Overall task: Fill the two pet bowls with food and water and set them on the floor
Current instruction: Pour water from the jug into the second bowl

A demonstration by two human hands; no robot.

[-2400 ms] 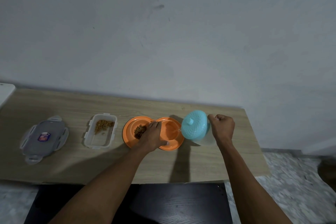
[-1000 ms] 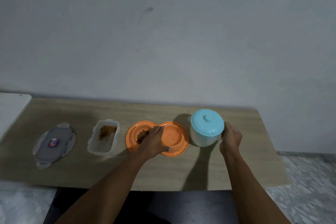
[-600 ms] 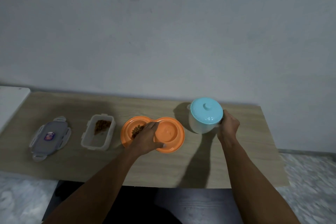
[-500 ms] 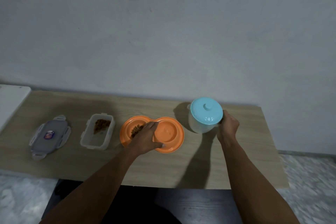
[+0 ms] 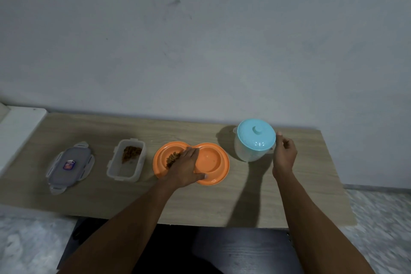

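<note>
An orange double pet bowl [image 5: 214, 163] lies on the wooden table [image 5: 289, 196]. Its left well holds brown kibble [image 5: 172, 158]; its right well looks wet, with a small glint. My left hand [image 5: 185, 168] lies across the middle of the bowl, thumb on its front rim, gripping it. A clear water jug with a light blue lid [image 5: 255, 140] stands upright to the right of the bowl. My right hand [image 5: 284, 153] hovers just right of the jug, fingers loosely apart, off the handle.
A clear food container [image 5: 126, 165] with some kibble stands left of the bowl. Its grey clip lid [image 5: 70, 165] lies further left. A white surface [image 5: 17, 131] adjoins the table's left end. Marbled floor [image 5: 382, 224] shows on the right, and a dark object sits under the table's front.
The jug went from tilted over the right well to upright on the table. My right hand has let go of its handle. My left hand stayed on the bowl.
</note>
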